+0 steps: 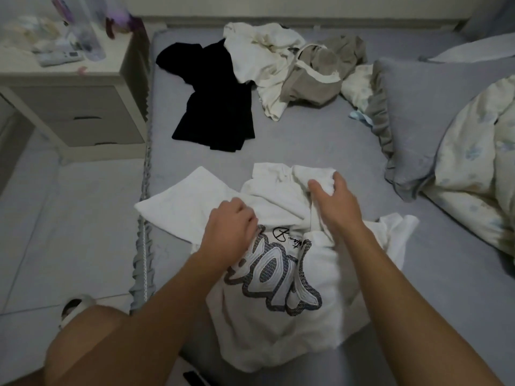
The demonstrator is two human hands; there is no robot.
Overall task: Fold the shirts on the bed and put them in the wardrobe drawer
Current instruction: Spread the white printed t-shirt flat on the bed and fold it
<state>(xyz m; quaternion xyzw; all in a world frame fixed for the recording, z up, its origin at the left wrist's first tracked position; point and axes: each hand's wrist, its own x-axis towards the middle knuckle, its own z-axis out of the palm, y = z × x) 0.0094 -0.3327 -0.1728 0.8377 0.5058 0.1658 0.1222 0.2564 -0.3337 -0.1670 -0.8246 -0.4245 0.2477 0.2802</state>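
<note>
As both hands work a limp white cotton T-shirt with grey block lettering [278,274] on the near grey-sheeted bed [320,140], the left hand [231,221] pinches its chest and the right hand [331,196] grips bunched collar fabric; light and floppy, it looks best taken at the shoulders.

The bed [292,146] has a grey sheet with a frilled edge on its left side. A white shirt with a big printed logo [278,280] lies crumpled on the near part. Further away lies a black shirt [217,107], and beside it, touching, a cream shirt [259,54] and a beige shirt [315,79] in one heap. A grey pillow [423,115] and a pale flowered duvet [479,168] lie on the right
</note>
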